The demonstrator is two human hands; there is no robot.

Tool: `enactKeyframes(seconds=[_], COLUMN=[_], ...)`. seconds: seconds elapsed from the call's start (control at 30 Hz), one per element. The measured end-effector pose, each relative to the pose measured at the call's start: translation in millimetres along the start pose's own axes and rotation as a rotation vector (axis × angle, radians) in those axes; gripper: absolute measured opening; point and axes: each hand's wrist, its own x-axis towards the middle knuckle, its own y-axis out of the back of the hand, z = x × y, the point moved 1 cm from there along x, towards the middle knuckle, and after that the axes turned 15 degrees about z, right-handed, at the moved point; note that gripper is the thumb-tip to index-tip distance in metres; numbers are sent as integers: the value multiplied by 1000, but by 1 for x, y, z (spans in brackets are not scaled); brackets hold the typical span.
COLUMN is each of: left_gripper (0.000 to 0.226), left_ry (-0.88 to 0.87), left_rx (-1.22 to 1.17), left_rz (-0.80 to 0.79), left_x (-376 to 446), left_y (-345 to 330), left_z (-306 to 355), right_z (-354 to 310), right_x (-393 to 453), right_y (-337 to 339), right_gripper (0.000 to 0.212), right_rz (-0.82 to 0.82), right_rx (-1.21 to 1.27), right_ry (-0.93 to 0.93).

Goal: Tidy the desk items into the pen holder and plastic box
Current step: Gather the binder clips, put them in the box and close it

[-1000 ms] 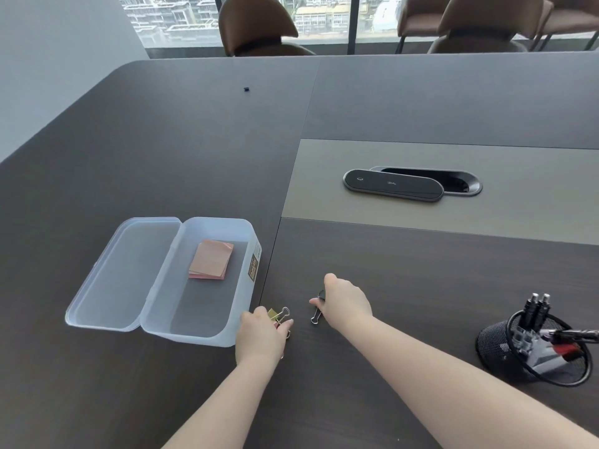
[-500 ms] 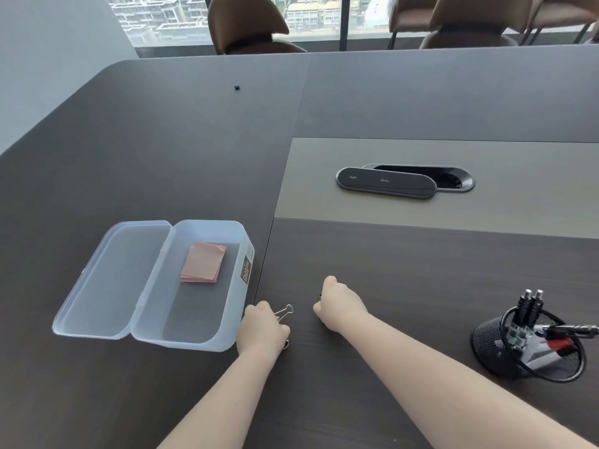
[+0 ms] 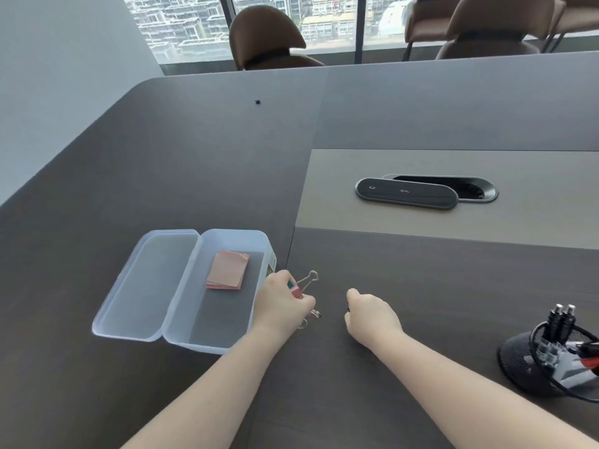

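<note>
A clear plastic box (image 3: 181, 332) lies open on the dark table, lid folded out to the left, with a pink pad of sticky notes (image 3: 228, 269) inside. My left hand (image 3: 282, 304) is right beside the box's near right corner, shut on several binder clips (image 3: 303, 285) whose wire handles stick out. My right hand (image 3: 369, 314) is a fist a little to the right, closed around a black binder clip of which only a dark tip shows. A black mesh pen holder (image 3: 522, 361) with pens and a cable stands at the far right.
A grey cable hatch with its lid (image 3: 406, 193) slid aside sits in the table's lighter centre strip. A tiny black object (image 3: 257, 101) lies far back. Brown chairs (image 3: 264, 37) stand behind the table by the window.
My left hand has lifted the clips off the table and moved towards the box. My right hand closed fully over the black clip, which lay visible a second ago.
</note>
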Motion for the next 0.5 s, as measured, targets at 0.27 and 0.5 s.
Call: enactKeyframes(seconds=[0.27, 0.5], left_gripper=[7, 8], left_ry=[146, 101], left_rx=[206, 498], left_rz=[4, -120], left_x=[57, 70], left_y=[94, 98], left_z=[-23, -60], right_z=[-75, -172], right_x=[20, 24], right_y=[54, 64], right_gripper=[9, 9], right_rz=[65, -44], right_rx=[526, 572], right_ry=[-50, 112])
